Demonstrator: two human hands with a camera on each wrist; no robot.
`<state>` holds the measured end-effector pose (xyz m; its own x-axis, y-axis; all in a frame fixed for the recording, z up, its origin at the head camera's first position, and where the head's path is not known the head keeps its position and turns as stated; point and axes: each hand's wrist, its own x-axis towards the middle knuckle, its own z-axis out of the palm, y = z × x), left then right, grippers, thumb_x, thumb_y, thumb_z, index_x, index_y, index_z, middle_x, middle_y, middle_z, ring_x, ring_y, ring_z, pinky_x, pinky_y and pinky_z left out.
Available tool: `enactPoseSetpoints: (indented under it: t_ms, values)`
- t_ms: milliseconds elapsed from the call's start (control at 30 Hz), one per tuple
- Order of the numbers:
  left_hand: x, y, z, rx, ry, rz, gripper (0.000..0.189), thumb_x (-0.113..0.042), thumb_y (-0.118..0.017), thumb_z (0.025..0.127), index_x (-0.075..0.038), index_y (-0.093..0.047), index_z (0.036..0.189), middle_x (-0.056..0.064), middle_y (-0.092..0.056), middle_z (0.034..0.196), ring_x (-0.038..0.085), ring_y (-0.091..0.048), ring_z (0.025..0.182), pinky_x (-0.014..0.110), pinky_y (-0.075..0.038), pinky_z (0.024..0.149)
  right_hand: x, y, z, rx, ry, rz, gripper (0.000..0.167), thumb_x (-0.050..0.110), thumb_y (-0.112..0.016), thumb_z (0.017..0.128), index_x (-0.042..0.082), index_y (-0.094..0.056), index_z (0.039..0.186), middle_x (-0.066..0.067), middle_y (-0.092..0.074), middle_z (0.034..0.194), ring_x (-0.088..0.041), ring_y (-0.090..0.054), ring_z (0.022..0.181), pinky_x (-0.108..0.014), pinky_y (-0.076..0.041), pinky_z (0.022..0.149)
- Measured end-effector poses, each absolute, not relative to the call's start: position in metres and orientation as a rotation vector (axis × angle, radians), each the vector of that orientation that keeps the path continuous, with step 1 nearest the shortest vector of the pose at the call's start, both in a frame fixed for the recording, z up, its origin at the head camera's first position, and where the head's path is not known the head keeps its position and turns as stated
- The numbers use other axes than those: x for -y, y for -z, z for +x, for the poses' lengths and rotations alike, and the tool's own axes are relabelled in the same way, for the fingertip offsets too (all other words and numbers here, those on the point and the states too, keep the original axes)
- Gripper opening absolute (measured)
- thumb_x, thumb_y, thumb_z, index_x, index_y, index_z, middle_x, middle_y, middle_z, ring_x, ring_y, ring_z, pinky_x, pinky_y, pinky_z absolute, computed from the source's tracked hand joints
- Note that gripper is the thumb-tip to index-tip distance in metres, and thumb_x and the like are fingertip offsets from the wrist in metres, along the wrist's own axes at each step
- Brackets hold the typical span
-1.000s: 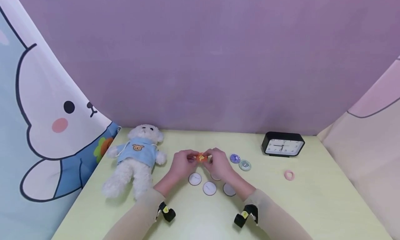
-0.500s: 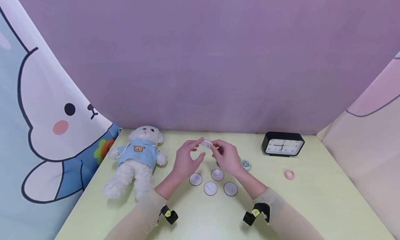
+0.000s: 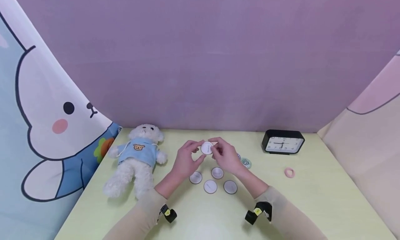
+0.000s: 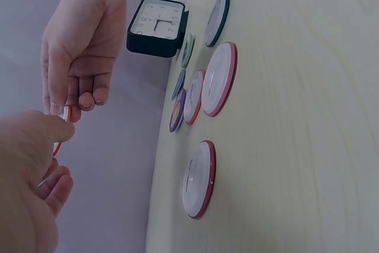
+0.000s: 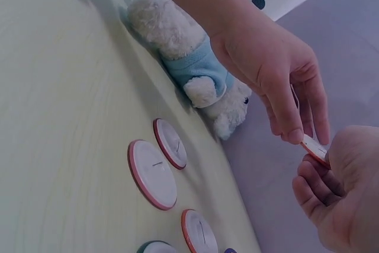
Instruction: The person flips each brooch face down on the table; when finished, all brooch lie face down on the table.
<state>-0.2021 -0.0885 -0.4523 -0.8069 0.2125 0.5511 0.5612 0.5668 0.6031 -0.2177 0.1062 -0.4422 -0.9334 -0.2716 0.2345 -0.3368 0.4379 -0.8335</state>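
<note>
Raised over the table, a round pin badge point(image 3: 206, 148) shows its white back and pin to the head camera. My left hand point(image 3: 186, 159) pinches its left edge between thumb and fingers. On the opposite edge my right hand point(image 3: 226, 156) grips it with thumb and fingertips. An orange-red rim shows on this badge point(image 5: 314, 151) in the right wrist view. Below the hands lie several more badges with white backs up, among them a front badge point(image 3: 210, 186) and a left one point(image 3: 195, 177). A green badge point(image 3: 246, 163) lies picture side up, beside a purple badge mostly hidden by my right hand.
A white plush toy point(image 3: 139, 160) in a blue top lies on the table at the left. At the back right stands a black clock point(image 3: 283, 142), with a pink ring point(image 3: 289, 172) in front of it. A purple backdrop point(image 3: 212, 66) rises behind the table.
The badge showed its orange-red picture side and now shows its white back. Both hands have risen with it, away from the badges on the table.
</note>
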Motion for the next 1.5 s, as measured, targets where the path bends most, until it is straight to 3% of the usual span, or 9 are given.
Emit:
enactPoseSetpoints:
  t_ms: [233, 367, 533, 667, 1167, 1333, 1500]
  values:
    - [0.091, 0.454, -0.202, 2.476, 1.106, -0.657, 0.047, -0.011, -0.085, 0.089, 0.002, -0.071, 0.133, 0.016, -0.073, 0.112, 0.030, -0.073, 0.096, 0.044, -0.065, 0.088, -0.109, 0.446, -0.219, 2.609, -1.540, 0.598, 0.025, 0.005, -0.058, 0.107, 0.004, -0.064, 0.132, -0.014, -0.071, 0.084, -0.008, -0.060, 0.065, -0.019, -0.050, 0.055]
    - [0.093, 0.456, -0.203, 2.536, 1.094, -0.672, 0.046, -0.013, -0.086, 0.090, 0.002, -0.072, 0.131, 0.017, -0.074, 0.108, 0.032, -0.071, 0.098, 0.045, -0.065, 0.088, -0.113, 0.448, -0.218, 2.626, -1.486, 0.664, 0.030, 0.004, -0.066, 0.102, 0.002, -0.066, 0.132, -0.013, -0.071, 0.092, -0.010, -0.062, 0.071, -0.020, -0.052, 0.062]
    - [0.097, 0.461, -0.205, 2.562, 1.062, -0.689, 0.044, -0.015, -0.087, 0.089, 0.002, -0.074, 0.127, 0.014, -0.074, 0.101, 0.034, -0.071, 0.097, 0.047, -0.065, 0.087, -0.116, 0.452, -0.215, 2.635, -1.410, 0.753, 0.045, 0.004, -0.081, 0.090, 0.000, -0.068, 0.134, -0.012, -0.072, 0.113, -0.017, -0.069, 0.085, -0.036, -0.064, 0.077]
    - [0.099, 0.462, -0.206, 2.578, 1.060, -0.715, 0.042, -0.015, -0.087, 0.089, 0.002, -0.075, 0.125, 0.014, -0.075, 0.102, 0.032, -0.072, 0.096, 0.046, -0.065, 0.087, -0.118, 0.455, -0.214, 2.686, -1.333, 0.765, 0.050, 0.009, -0.085, 0.089, 0.003, -0.068, 0.135, -0.010, -0.073, 0.117, -0.018, -0.072, 0.090, -0.046, -0.066, 0.082]
    - [0.099, 0.479, -0.211, 2.701, 0.922, -0.737, 0.032, -0.015, -0.085, 0.089, -0.003, -0.079, 0.118, 0.012, -0.077, 0.100, 0.027, -0.072, 0.090, 0.036, -0.063, 0.081, -0.111, 0.472, -0.220, 2.760, -1.015, 0.879, 0.041, 0.016, -0.086, 0.090, 0.003, -0.073, 0.127, -0.009, -0.075, 0.113, -0.023, -0.073, 0.098, -0.030, -0.063, 0.084]
    - [0.099, 0.487, -0.212, 2.699, 0.907, -0.706, 0.030, -0.013, -0.086, 0.088, -0.001, -0.079, 0.115, 0.011, -0.077, 0.096, 0.024, -0.070, 0.087, 0.035, -0.060, 0.078, -0.104, 0.476, -0.222, 2.780, -0.939, 0.886, 0.039, 0.015, -0.086, 0.089, 0.002, -0.074, 0.124, -0.011, -0.076, 0.113, -0.027, -0.074, 0.102, -0.037, -0.064, 0.088]
    - [0.099, 0.493, -0.212, 2.763, 0.864, -0.661, 0.027, -0.012, -0.084, 0.090, -0.001, -0.079, 0.114, 0.008, -0.074, 0.090, 0.016, -0.058, 0.080, 0.029, -0.051, 0.071, -0.097, 0.482, -0.227, 2.800, -0.857, 0.921, 0.031, 0.016, -0.086, 0.090, 0.004, -0.077, 0.117, -0.011, -0.080, 0.110, -0.027, -0.075, 0.101, -0.044, -0.062, 0.093]
